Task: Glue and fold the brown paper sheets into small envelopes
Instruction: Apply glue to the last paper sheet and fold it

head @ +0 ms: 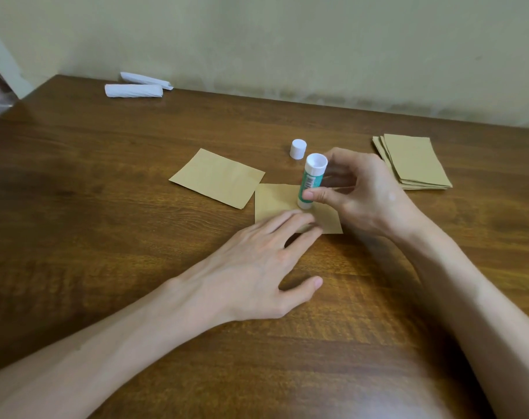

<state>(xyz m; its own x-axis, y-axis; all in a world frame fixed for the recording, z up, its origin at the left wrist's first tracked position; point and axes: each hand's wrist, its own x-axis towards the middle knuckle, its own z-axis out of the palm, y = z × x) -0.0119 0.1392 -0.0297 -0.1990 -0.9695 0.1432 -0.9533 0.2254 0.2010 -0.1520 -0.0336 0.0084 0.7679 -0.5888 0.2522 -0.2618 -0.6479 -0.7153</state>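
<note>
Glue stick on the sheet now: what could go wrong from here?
The left hand pins only the near part of the brown sheet, so it might slide or crease under the glue stick held by the right hand. A second sheet lies close to its far left corner; stray glue could catch it.

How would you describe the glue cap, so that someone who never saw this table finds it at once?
On the wooden table, look between the single brown sheet and the stack at the right. Just behind the glue stick in the right hand stands the cap. It is small, white, round and upright, unlike the long white rolls at the far left.
</note>
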